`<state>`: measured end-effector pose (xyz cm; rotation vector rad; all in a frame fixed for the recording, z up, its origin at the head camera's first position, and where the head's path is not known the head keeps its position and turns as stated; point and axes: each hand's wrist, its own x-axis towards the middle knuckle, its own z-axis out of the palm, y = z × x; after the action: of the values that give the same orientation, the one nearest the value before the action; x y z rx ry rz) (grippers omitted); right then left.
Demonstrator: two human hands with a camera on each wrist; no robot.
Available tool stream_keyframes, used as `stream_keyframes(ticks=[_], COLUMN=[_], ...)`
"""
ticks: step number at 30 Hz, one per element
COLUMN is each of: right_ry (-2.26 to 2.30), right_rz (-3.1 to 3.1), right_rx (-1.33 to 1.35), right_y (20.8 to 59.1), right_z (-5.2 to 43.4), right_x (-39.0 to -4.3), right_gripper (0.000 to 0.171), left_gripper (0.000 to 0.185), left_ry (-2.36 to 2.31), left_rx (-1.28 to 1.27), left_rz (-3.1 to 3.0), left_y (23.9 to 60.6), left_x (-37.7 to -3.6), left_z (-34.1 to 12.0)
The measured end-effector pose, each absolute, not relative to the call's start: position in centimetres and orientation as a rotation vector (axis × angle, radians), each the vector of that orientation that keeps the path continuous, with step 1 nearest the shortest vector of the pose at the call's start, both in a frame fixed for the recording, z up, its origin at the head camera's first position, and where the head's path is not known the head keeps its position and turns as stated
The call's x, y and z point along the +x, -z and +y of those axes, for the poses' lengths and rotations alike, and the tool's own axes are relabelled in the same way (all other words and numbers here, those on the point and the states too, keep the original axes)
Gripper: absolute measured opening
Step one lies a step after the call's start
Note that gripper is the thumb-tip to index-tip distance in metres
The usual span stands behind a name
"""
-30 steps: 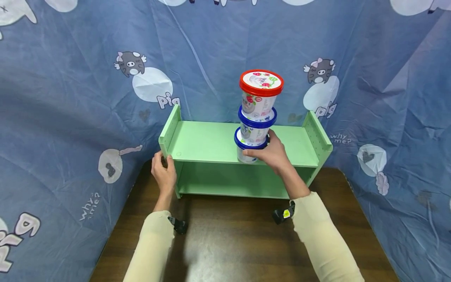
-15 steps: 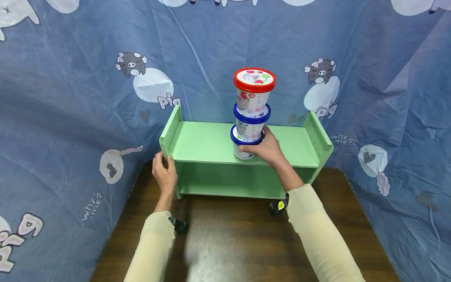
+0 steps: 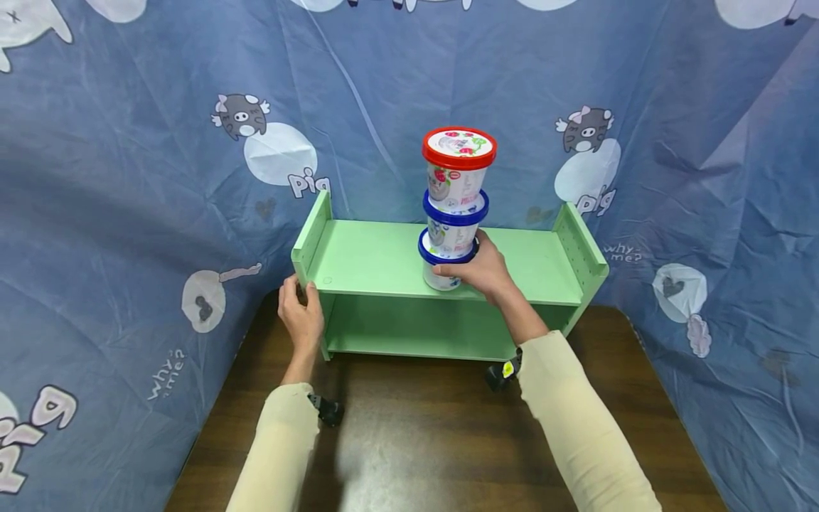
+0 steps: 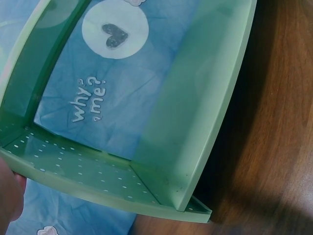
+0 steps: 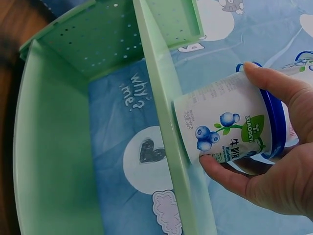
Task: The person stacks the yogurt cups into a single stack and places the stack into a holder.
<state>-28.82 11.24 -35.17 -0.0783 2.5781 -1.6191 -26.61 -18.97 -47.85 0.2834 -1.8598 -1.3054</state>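
A stack of three yogurt tubs stands on the top board of a green shelf (image 3: 384,259): a red-lidded tub (image 3: 458,165) on top, a blue-lidded tub (image 3: 453,226) in the middle, and a blue-lidded blueberry tub (image 3: 440,274) (image 5: 230,128) at the bottom. My right hand (image 3: 485,271) (image 5: 274,171) grips the bottom tub near the board's front edge, thumb and fingers curled round it. My left hand (image 3: 299,316) holds the shelf's left side panel (image 3: 308,238); only a bit of that hand (image 4: 10,196) shows in the left wrist view.
The green shelf (image 4: 195,122) sits on a dark wooden table (image 3: 416,434) against a blue cartoon-print cloth (image 3: 128,178) that surrounds the table on three sides. The shelf's lower compartment (image 3: 422,327) holds nothing.
My right hand slid the tub stack a little to the left along the top board. The left hand stayed on the side panel.
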Motion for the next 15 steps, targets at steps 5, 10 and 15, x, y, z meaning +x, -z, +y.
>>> stream_keyframes(ticks=[5,10,15], right_ry=[1.603,1.612,1.627], right_rz=[2.586,2.571,2.529], right_rx=[-0.071,-0.076,-0.085], right_y=[35.42,35.4,35.35], right_z=[11.34,11.24,11.21], right_x=[-29.01,-29.01,-28.92], right_gripper=[0.106,0.107,0.107], left_gripper=[0.024,0.024,0.024], left_ry=[1.304,1.318,1.314], left_rx=[0.28,0.282,0.284], left_rz=[-1.862,-1.856,-1.857], left_y=[47.79,47.84,47.95], left_x=[-26.59,-26.62,-26.66], left_z=[-18.89,-18.94,-19.04])
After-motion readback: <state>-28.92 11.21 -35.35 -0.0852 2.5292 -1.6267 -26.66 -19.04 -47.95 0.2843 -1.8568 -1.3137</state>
